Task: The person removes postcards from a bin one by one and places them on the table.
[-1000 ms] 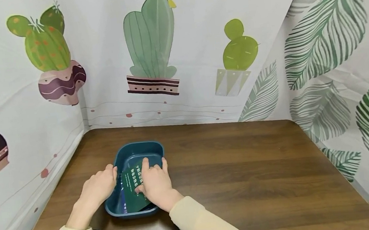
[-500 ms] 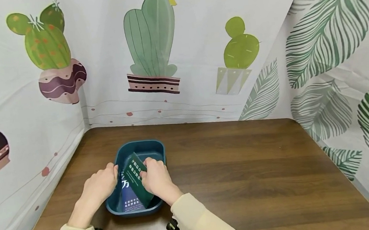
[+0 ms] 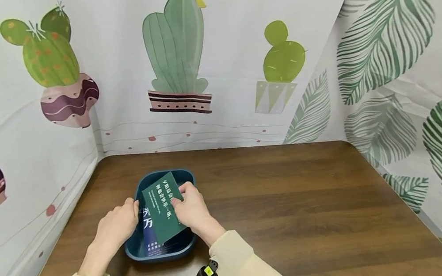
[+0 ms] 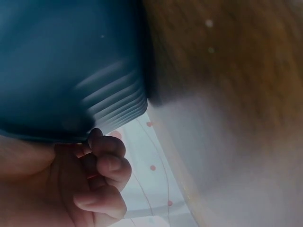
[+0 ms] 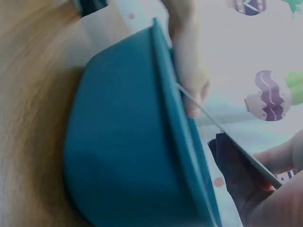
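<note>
Cactus-printed fabric (image 3: 232, 43) is hanging behind the wood-grain table (image 3: 291, 202). Head view: I'm seeing the right hand (image 3: 193, 209) pinching a green Chinese-lettered card (image 3: 160, 212) over a blue plastic bin (image 3: 133, 243); a dark-blue card (image 3: 150, 240) is lying inside. Left wrist: the left hand (image 4: 78, 182) is gripping the bin's rim, fingers curled. Right wrist: the green card is slanting edge-on.

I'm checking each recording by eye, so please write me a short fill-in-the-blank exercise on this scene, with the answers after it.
1. The right hand holds a card coloured ____.
2. The hand gripping the rim of the bin is the ____ one.
3. The bin stands on a brown wood-grain ____.
4. The cloth behind shows leaves and potted ____.

Missing words: green; left; table; cacti.
</note>
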`<action>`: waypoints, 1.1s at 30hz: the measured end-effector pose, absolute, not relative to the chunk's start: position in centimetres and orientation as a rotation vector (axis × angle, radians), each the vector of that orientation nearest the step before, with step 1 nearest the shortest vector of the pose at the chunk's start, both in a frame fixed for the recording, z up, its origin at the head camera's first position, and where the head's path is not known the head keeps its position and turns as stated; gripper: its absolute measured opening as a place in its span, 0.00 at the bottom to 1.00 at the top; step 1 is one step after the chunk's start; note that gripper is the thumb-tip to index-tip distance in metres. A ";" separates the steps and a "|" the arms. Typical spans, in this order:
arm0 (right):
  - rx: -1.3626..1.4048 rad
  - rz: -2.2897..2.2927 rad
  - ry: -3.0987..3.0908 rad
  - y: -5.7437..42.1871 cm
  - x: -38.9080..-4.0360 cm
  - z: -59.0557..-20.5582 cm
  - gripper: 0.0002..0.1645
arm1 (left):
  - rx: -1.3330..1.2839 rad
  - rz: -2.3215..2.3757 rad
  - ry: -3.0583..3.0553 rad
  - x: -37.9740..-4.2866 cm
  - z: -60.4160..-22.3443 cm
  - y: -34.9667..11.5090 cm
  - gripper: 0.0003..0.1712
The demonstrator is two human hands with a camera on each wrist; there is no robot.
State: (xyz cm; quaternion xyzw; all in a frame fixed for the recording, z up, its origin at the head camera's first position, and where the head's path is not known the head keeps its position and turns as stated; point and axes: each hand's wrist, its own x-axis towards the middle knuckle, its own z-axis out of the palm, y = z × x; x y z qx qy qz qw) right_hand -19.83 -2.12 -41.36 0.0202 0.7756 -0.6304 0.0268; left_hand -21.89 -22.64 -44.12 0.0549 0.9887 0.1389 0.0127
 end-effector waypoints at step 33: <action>0.288 -2.271 2.258 10.4 -20.5 -44.0 0.12 | 0.184 0.418 3.118 -21.8 -44.3 -22.6 0.21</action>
